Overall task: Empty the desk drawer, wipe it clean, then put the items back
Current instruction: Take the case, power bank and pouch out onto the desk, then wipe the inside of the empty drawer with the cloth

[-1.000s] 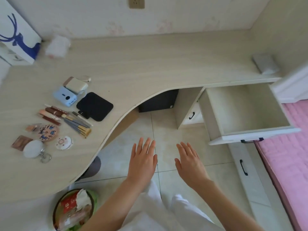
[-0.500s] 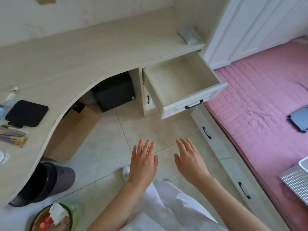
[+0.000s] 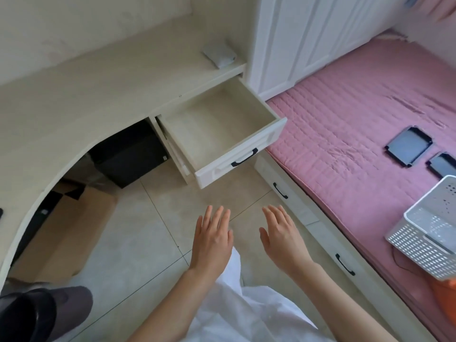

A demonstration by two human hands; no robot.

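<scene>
We are in a home bedroom: a bed with a quilted pink mattress cover (image 3: 350, 124) sits beside tall white panelled wardrobe doors (image 3: 303, 35). A built-in pale wood-grain curved tabletop (image 3: 81, 99) runs along the wall, above a beige tiled floor (image 3: 138, 233) with a brown cardboard box (image 3: 74, 230) stored underneath.

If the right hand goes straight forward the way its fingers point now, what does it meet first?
The right hand is open and empty, fingers pointing up-image and a little left. Along that line the front panel of the open drawer, near its black handle, probably comes first. Depth is unclear; the hand may pass below it.
</scene>
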